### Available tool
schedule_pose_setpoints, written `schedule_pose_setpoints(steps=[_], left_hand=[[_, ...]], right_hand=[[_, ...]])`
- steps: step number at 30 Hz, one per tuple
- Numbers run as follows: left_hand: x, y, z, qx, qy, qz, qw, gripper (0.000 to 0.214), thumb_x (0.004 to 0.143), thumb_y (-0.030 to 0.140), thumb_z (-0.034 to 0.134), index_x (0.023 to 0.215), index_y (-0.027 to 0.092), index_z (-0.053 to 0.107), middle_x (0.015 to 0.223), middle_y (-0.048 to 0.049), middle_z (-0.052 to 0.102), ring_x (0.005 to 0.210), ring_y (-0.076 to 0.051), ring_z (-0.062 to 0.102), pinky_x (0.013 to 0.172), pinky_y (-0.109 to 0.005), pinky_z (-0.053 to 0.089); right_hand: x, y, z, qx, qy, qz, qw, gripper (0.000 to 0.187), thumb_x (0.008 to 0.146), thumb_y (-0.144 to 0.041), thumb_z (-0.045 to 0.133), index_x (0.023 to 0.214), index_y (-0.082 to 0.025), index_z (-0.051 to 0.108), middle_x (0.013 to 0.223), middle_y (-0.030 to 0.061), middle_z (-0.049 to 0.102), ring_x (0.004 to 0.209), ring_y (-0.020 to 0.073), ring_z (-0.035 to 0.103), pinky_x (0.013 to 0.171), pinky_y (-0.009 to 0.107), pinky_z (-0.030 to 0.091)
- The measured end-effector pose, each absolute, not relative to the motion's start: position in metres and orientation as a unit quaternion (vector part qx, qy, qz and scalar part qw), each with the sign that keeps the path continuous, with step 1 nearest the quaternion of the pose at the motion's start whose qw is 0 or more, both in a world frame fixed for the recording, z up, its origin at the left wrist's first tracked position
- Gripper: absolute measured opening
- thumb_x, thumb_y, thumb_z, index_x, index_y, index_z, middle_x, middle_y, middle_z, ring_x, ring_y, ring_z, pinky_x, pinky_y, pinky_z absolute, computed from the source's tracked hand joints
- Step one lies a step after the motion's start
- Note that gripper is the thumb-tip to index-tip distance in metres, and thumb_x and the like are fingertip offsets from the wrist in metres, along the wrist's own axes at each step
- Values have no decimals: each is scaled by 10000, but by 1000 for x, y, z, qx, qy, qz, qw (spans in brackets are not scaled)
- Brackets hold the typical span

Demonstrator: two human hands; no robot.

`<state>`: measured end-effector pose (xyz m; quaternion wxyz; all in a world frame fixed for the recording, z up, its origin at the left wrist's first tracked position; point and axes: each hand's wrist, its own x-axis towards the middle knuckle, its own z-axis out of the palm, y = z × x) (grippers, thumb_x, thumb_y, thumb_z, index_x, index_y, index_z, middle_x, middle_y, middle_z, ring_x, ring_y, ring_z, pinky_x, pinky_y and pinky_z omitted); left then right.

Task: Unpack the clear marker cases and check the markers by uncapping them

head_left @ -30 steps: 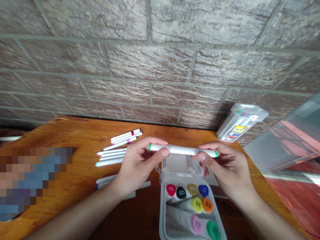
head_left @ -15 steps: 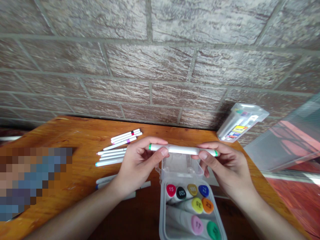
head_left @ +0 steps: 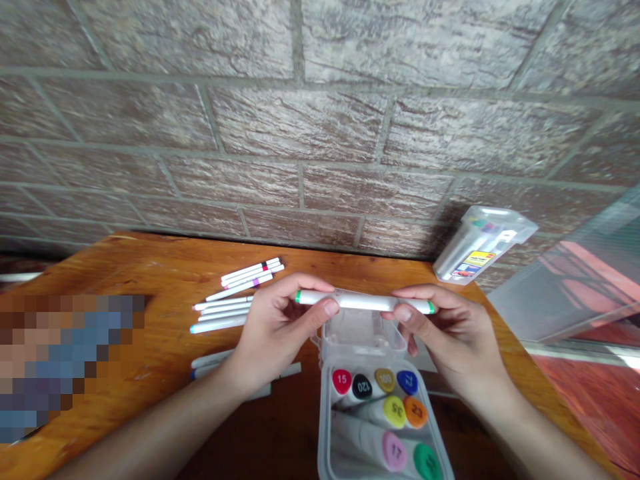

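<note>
I have the left hand [head_left: 280, 327] pinching a white marker [head_left: 364, 300] between thumb and fingers, with the marker's middle between 2 and 3 o'clock from that hand. My right hand [head_left: 447, 327] grips the same marker near its other end, so from there its middle lies between 9 and 10 o'clock. The marker runs almost level across my view, a green tip poking out past each grip. Just beyond it at 6 o'clock sits a clear box [head_left: 325, 427], its lid [head_left: 367, 341] open, holding markers with red, black, mustard, blue, yellow, orange, pink and green caps. Loose markers [head_left: 220, 325] lie on the wooden table [head_left: 150, 273] toward 8 and 9 o'clock. A clear case [head_left: 483, 243] stands at 2 o'clock, near the brick wall [head_left: 250, 120] at 12.
</note>
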<state>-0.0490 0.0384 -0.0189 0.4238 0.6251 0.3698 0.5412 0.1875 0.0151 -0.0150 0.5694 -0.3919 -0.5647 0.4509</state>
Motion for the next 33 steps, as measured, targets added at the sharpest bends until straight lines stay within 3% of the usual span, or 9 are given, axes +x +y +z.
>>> schedule_pose_setpoints(steps=[12, 19, 26, 33], left_hand=[[-50, 38, -20, 602, 381, 527, 464, 269, 940, 426, 769, 1009, 166, 764, 694, -9, 720, 490, -72, 552, 462, -157, 423], [-48, 38, -17, 596, 363, 536, 476, 242, 960, 404, 750, 1005, 167, 757, 597, 40, 630, 487, -64, 538, 471, -141, 412], [-49, 37, -17, 592, 355, 533, 490, 240, 976, 401, 733, 1025, 167, 758, 574, 48, 607, 485, -64, 528, 476, -145, 405], [-49, 38, -21, 578, 337, 539, 512, 221, 998, 380, 709, 1064, 178, 767, 717, 2, 717, 512, -65, 540, 475, -161, 408]], right_hand=[[190, 13, -16, -393, -552, 468, 567, 113, 927, -341, 834, 1013, -268, 848, 636, 15, 779, 453, 103, 675, 440, 159, 528], [191, 15, -19, -370, -534, 494, 578, 110, 942, -319, 819, 1033, -264, 847, 846, 53, 851, 470, 95, 689, 436, 162, 527], [191, 15, -18, -362, -522, 511, 579, 114, 952, -317, 808, 1045, -266, 849, 875, 57, 857, 485, 100, 703, 447, 168, 537], [190, 17, -17, -361, -510, 522, 580, 156, 969, -344, 783, 1063, -240, 850, 874, 73, 852, 476, 107, 692, 436, 183, 517]])
